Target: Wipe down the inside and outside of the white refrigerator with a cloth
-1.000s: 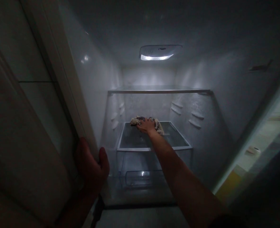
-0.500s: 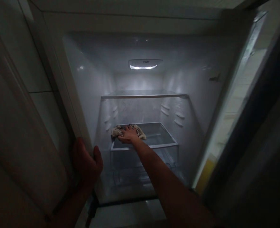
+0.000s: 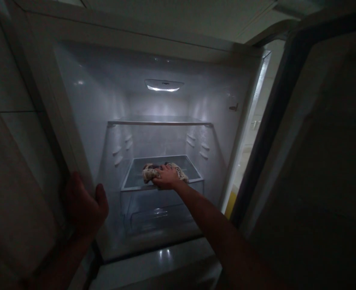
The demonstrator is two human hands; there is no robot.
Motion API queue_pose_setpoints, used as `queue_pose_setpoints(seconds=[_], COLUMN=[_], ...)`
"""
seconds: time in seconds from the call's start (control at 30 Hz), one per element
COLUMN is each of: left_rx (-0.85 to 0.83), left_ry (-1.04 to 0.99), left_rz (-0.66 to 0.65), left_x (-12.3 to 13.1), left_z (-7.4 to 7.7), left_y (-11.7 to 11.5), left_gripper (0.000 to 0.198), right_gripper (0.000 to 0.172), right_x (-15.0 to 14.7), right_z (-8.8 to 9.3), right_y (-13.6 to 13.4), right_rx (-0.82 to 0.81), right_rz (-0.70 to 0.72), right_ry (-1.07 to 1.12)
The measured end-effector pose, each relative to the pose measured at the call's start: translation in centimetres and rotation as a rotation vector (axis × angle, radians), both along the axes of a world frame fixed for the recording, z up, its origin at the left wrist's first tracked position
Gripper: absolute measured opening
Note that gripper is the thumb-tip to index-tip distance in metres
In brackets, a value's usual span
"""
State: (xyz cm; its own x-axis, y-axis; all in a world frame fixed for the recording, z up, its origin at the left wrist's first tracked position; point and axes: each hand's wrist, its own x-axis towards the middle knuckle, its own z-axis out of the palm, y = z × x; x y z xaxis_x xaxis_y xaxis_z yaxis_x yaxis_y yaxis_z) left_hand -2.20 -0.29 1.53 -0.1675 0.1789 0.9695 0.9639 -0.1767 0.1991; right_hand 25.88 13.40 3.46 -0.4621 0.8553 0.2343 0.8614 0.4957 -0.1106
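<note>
Inside the refrigerator (image 3: pixel 114 96), my right hand (image 3: pixel 166 178) is pressed down on a crumpled, patterned cleaning cloth (image 3: pixel 150 174), its fingers partly sunk in the folds. The cloth lies on the lower glass shelf (image 3: pixel 135 180), towards its front edge, spreading out on both sides of the hand. My left hand (image 3: pixel 85 205) grips the refrigerator's left edge. Its thumb is at the front face and its fingers lie along the outer side, dim and partly in shadow.
Above the cloth runs an upper glass shelf (image 3: pixel 159 120), below a lit lamp (image 3: pixel 163 85). A clear drawer (image 3: pixel 162 215) sits under the lower shelf. The refrigerator door (image 3: pixel 310 161) stands open at the right. Close on the left is a tiled wall (image 3: pixel 17 133).
My right hand has drawn the cloth rightward across the lower shelf and nearer to its front edge. The view has shifted to the right; my left hand stays at the refrigerator's edge.
</note>
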Motion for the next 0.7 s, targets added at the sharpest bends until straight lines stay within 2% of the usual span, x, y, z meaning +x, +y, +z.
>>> queue_pose_setpoints(seconds=[0.13, 0.23, 0.37, 0.57, 0.63, 0.7], left_rx=[-0.009, -0.023, -0.019, -0.098, -0.119, -0.117], left_ry=[-0.016, -0.047, -0.059, -0.119, -0.135, -0.149], left_rz=[0.005, -0.007, -0.018, -0.059, -0.068, -0.071], left_x=[0.2, 0.4, 0.6, 0.9, 1.0, 1.0], left_z=[0.0, 0.1, 0.1, 0.7, 0.7, 0.7], left_y=[0.1, 0.2, 0.2, -0.3, -0.4, -0.4], left_gripper=[0.090, 0.089, 0.089, 0.087, 0.086, 0.086], right_gripper=[0.060, 0.057, 0.050, 0.043, 0.037, 0.034], right_x=[3.4, 4.0, 3.4, 3.9, 4.3, 4.8], right_z=[0.2, 0.4, 0.5, 0.6, 1.3, 3.0], right_y=[1.1, 0.9, -1.1, -6.4, -7.7, -8.5], right_rx=[0.048, 0.070, 0.089, 0.127, 0.133, 0.159], right_rz=[-0.270, -0.356, -0.266, -0.116, -0.098, -0.084], right_ry=[0.049, 0.053, 0.010, -0.082, -0.116, -0.150])
